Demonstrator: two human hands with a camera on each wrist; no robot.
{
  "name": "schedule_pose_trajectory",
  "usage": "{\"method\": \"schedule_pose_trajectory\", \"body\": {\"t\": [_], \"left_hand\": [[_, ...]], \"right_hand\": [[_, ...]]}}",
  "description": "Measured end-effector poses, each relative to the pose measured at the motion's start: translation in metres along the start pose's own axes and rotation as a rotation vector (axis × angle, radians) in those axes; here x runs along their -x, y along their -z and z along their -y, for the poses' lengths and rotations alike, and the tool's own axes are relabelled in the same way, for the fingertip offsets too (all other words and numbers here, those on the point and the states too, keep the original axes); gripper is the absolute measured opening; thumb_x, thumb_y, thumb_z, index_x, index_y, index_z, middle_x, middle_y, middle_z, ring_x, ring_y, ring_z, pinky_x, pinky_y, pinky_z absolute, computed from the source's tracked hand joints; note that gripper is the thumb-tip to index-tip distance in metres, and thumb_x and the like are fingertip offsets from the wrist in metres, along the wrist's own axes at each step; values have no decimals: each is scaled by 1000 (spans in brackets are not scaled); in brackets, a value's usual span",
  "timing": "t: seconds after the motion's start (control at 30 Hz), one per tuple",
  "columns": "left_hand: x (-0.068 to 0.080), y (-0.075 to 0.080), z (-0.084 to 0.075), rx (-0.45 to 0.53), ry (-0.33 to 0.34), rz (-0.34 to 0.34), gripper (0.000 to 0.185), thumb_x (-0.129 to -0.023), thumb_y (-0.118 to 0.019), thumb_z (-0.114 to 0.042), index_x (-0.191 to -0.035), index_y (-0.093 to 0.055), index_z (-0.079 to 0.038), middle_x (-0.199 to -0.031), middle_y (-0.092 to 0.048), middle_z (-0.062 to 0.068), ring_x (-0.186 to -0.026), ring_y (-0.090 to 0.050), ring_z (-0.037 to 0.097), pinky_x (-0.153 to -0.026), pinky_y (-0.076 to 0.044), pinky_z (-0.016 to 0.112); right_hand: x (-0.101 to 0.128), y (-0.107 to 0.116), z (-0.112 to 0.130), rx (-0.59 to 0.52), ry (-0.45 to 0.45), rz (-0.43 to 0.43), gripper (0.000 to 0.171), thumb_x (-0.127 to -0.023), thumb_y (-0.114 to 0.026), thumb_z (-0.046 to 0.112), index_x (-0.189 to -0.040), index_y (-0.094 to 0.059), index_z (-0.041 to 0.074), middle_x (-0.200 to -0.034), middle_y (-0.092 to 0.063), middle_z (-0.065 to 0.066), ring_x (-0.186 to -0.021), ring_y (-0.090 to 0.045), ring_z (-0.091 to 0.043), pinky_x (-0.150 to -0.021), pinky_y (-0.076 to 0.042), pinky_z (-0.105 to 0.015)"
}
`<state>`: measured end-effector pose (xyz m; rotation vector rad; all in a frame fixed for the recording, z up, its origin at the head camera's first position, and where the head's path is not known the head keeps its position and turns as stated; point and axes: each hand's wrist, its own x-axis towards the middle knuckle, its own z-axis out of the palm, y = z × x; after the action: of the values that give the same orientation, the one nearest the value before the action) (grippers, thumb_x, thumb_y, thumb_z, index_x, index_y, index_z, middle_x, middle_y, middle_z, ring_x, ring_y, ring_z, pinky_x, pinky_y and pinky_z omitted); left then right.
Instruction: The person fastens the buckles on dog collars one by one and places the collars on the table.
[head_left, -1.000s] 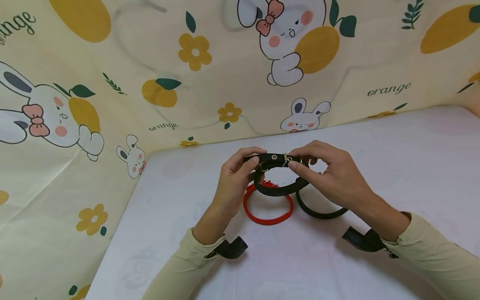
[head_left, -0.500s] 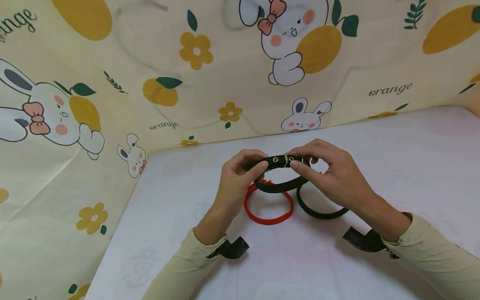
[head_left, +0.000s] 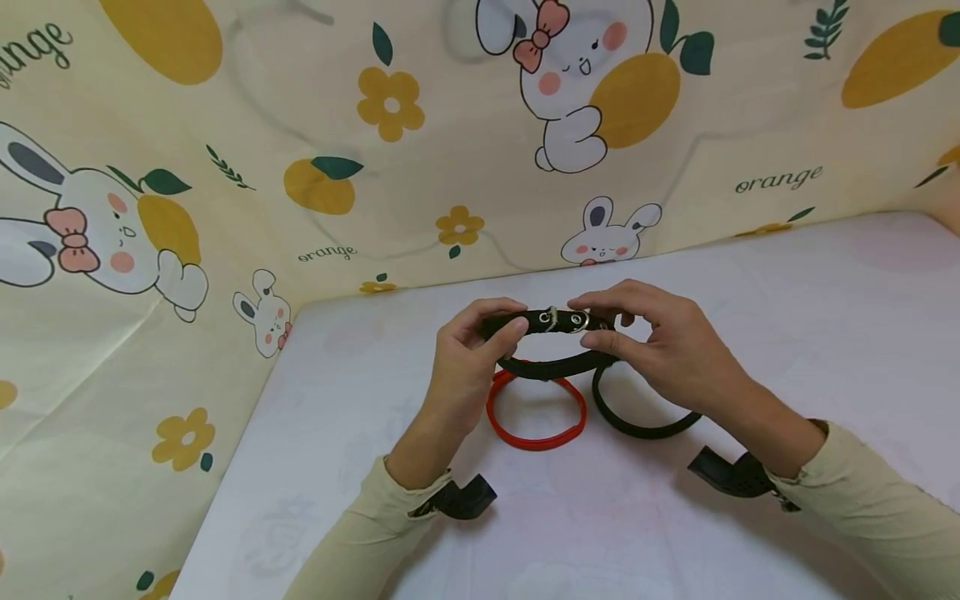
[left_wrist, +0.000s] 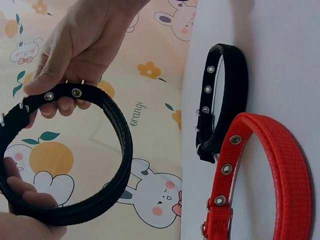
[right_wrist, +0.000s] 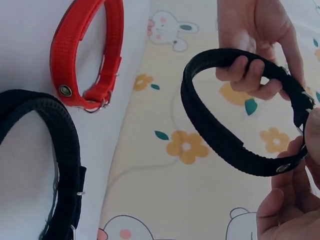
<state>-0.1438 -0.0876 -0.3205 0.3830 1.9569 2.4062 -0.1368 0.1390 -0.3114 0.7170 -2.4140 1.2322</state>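
Two hands on one black collar (head_left: 551,343) | left hand (head_left: 465,367) grips strap | right hand (head_left: 663,350) pinches buckle end

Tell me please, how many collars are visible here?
3. One black collar is held up between both hands. The red collar lies on the table, and a second black collar lies just right of it.

light: bright, even, soft | shadows: faint ones under the sleeves on the table (head_left: 825,283) | glare: nope | focus: head view sharp, wrist views a bit soft up close | edges: slight wide-angle bend
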Motion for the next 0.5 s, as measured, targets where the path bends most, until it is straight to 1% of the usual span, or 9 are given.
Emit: {"method": "schedule_pose_trajectory", "body": {"t": [0.13,0.27,0.33,0.4,0.5], "left_hand": [[-1,1,0,18,-3,4,20,-94,-62,-3,-105,-72,-16,-95,-57,0,-82,-50,17,-75,-45,25],[-1,3,-2,14,9,9,24,-93,-63,0,-107,-71,-18,-100,-61,1,-90,-56,19,-82,-49,26],[-1,4,-4,-5,23,19,29,-91,-64,3,-114,-68,-14,-108,-63,3,-98,-58,23,-88,-51,25],[-1,4,-6,-27,46,26,35,-90,-65,6,-122,-64,-9,-115,-63,5,-106,-60,23,-94,-53,24],[-1,4,-7,-46,68,18,40,-90,-66,7,-128,-59,-3,-117,-63,6,-108,-60,22,-96,-53,23]], "right_hand": [[-2,1,-3,6,36,-31,36,-83,-80,8,-115,-73,22,-103,-71,12,-88,-51,-3,-71,-41,-17],[-3,2,-5,-10,45,-57,32,-84,-78,5,-111,-75,21,-101,-71,11,-87,-52,-1,-73,-41,-16],[-4,2,-6,-15,29,-68,30,-85,-78,5,-110,-75,21,-100,-71,10,-87,-53,-1,-72,-41,-16],[-3,2,-6,-7,-6,-74,28,-86,-77,7,-110,-75,21,-100,-71,10,-85,-53,-2,-71,-41,-17],[-3,3,-5,6,-82,-67,24,-88,-76,12,-111,-74,21,-102,-71,8,-86,-54,-3,-69,-41,-17]]}}
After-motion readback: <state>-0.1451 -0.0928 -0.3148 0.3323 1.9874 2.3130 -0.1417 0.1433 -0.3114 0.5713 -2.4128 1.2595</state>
